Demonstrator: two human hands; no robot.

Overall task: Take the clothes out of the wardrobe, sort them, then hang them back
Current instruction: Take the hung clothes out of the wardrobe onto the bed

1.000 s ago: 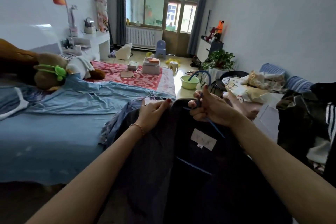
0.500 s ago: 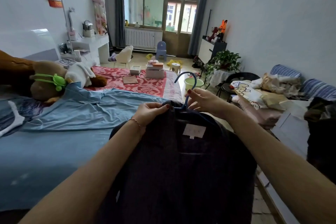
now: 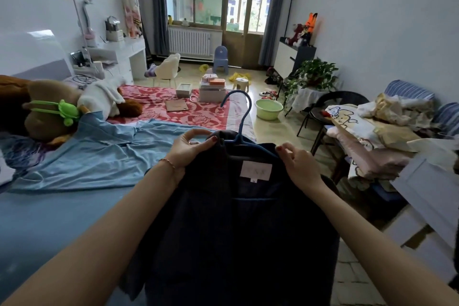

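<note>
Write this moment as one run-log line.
step: hanging | dark navy fabric garment on blue wire hanger | left hand pinches collar | right hand pinches shoulder

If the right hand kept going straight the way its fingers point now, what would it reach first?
The right hand pinches the dark garment at the shoulder, with its fingers pointing up and left toward the blue hanger. It would most likely meet the hanger's neck first, then the left hand, though depth is hard to judge.

Dark matt cloth garment (image 3: 238,231) on a smooth blue plastic hanger (image 3: 242,117); light blue cloth sheet (image 3: 82,164), softly creased.
</note>
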